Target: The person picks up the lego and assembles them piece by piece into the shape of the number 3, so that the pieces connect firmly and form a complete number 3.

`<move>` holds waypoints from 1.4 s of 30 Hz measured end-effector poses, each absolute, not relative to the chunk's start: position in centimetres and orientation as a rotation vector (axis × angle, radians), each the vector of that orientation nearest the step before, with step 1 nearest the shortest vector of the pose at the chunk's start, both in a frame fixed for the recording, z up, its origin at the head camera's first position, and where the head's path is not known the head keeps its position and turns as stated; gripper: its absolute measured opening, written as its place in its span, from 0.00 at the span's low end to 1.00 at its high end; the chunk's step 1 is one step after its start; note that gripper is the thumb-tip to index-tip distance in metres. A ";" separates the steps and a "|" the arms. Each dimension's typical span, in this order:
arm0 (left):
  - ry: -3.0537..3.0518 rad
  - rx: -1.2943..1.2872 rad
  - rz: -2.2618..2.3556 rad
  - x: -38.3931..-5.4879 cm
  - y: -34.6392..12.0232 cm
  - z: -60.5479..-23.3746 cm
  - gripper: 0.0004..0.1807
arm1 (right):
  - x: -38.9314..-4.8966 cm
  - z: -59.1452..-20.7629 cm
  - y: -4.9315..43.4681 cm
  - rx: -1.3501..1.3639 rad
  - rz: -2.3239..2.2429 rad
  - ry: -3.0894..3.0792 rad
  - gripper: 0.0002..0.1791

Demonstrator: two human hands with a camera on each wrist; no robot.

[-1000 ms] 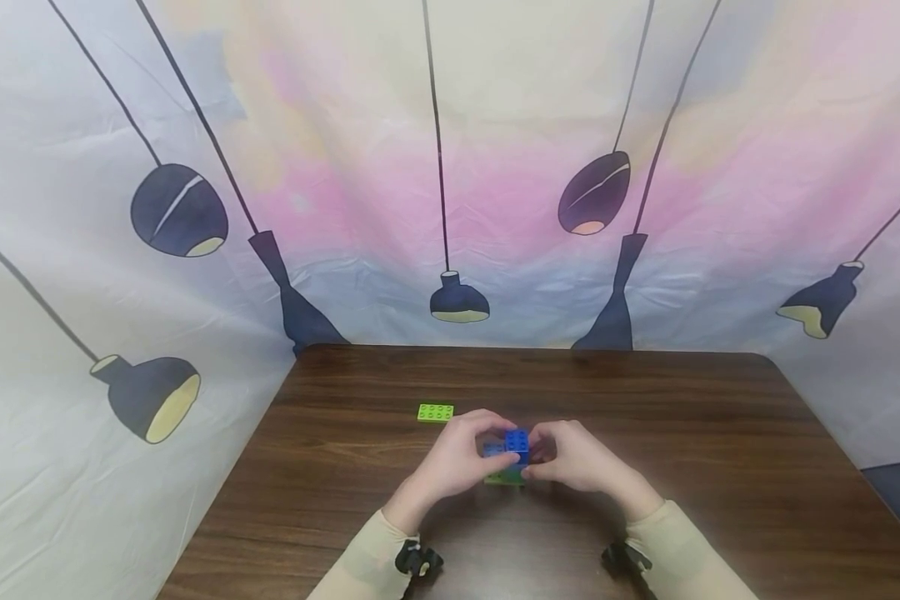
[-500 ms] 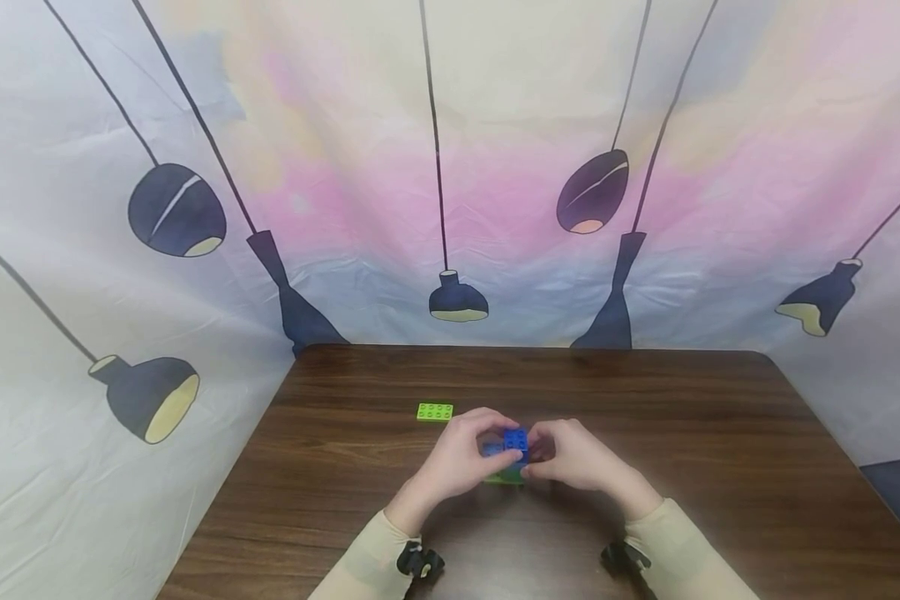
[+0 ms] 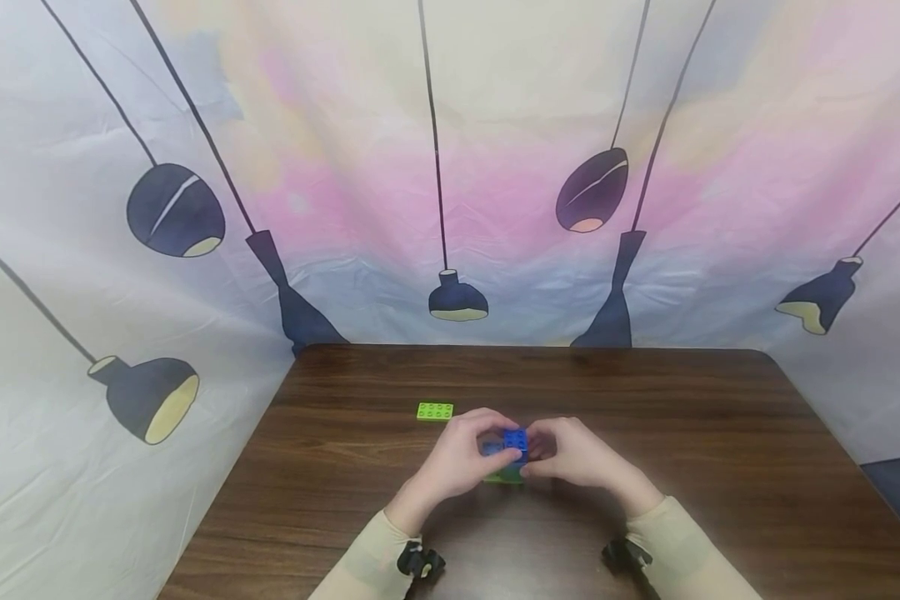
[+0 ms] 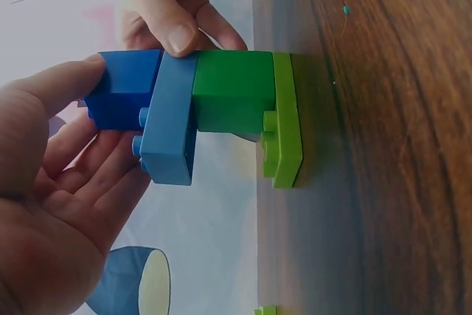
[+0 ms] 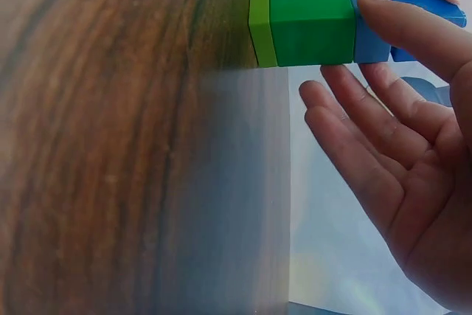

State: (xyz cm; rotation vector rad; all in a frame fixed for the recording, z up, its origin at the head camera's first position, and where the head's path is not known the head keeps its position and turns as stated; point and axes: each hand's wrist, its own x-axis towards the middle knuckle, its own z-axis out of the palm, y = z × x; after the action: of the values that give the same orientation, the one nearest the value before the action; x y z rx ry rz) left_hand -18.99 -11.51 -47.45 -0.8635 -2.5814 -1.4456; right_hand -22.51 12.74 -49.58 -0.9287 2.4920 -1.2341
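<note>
In the head view both hands meet at a small stack of toy building bricks on the table. At its bottom lies a lime-green plate [image 4: 287,119], close over the wood or on it. Above that come a green brick [image 5: 311,21], a light blue brick [image 4: 171,119] that overhangs to one side, and a dark blue brick [image 3: 516,439] on top. My left hand [image 3: 465,450] pinches the dark blue brick between thumb and fingers. With thumb and fingertips, my right hand [image 3: 576,454] grips the light blue brick from the opposite side.
A second lime-green plate [image 3: 435,412] lies studs up on the brown wooden table [image 3: 330,500], behind and left of the stack. A tiny teal speck [image 4: 346,9] is on the wood. Behind the table hangs a cloth [image 3: 360,208] printed with lamps.
</note>
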 end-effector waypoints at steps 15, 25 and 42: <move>-2.625 -0.823 -1.474 -18.6 -11.3 -46.7 0.13 | -22.3 -49.4 12.6 -0.898 -1.245 2.483 0.17; -2.645 -0.795 -1.464 -18.7 -11.3 -46.8 0.13 | -22.3 -49.3 12.4 -0.887 -1.255 2.473 0.15; -2.706 -0.692 -1.526 -18.7 -11.4 -46.8 0.15 | -22.3 -49.5 12.4 -0.889 -1.254 2.475 0.16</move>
State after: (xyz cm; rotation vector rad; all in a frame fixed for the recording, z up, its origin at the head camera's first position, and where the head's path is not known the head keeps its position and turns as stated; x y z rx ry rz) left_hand -18.67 -11.45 -46.81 -0.6916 -2.7065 -1.5265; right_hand -22.27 12.45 -49.48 -0.8890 2.4748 -1.2541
